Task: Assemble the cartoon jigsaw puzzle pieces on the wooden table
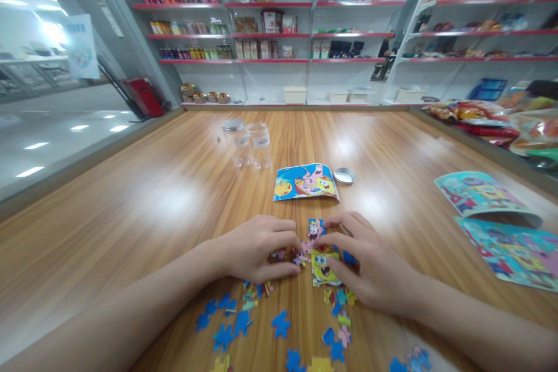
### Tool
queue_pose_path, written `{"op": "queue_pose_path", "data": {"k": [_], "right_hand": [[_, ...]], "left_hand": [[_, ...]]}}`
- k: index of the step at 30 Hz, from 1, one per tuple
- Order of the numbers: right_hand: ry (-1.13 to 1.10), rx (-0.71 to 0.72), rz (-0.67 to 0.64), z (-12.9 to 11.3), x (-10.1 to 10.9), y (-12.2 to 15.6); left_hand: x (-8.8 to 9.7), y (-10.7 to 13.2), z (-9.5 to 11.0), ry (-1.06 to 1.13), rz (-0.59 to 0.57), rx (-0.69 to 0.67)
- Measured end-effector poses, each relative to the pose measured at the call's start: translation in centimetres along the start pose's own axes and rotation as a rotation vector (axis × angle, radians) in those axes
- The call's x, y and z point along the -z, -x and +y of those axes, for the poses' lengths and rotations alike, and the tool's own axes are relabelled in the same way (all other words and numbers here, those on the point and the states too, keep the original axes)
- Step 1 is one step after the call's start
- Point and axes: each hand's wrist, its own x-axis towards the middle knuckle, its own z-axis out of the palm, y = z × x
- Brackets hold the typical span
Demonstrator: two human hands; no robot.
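Head view: hands over a partly joined puzzle

Right hand (pixel 368 258) fingers spread apart over the joined puzzle section (pixel 323 267). Left hand (pixel 261 247) fingers curl beside pink pieces (pixel 304 251); whether they grip any, I cannot tell. Beyond the fingertips lies a picture sheet (pixel 307 182).

Red-edged white shelves (pixel 268 4) behind wooden table (pixel 192 145); glossy floor (pixel 72 111) left, ceiling lights (pixel 13 2) overhead.

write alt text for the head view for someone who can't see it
A person's left hand and right hand are at a partly joined cartoon jigsaw on a wooden table, loose pieces scattered nearer the viewer. Beyond are a picture sheet, a silver lid and two clear jars, before stocked shelves.
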Motion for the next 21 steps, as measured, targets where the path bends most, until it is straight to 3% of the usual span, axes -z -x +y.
{"op": "queue_pose_path", "data": {"k": [21], "right_hand": [[0.017, 0.022, 0.017, 0.15, 0.13, -0.2]], "left_hand": [[-0.04, -0.16, 0.1, 0.061, -0.034, -0.001]]}}
